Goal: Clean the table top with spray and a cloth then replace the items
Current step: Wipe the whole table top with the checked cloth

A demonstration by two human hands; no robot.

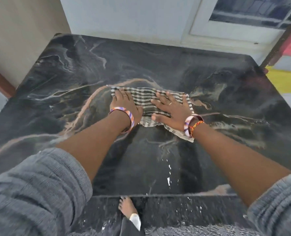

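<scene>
A checked black-and-white cloth [144, 101] lies spread flat near the middle of the black marble table top [73, 68]. My left hand [124, 104] presses flat on the cloth's left part, fingers stretched forward. My right hand [172, 108] presses flat on its right part, fingers spread. Both wrists wear striped bangles. A corner of the cloth shows under my right wrist. White droplets [169, 174] streak the table near its front edge. No spray bottle is in view.
A pale wall and a white-framed window [243, 19] stand behind the table. A bright yellow and red surface [288, 68] lies to the right. My bare foot [127, 208] is on the dark speckled floor below the table's front edge.
</scene>
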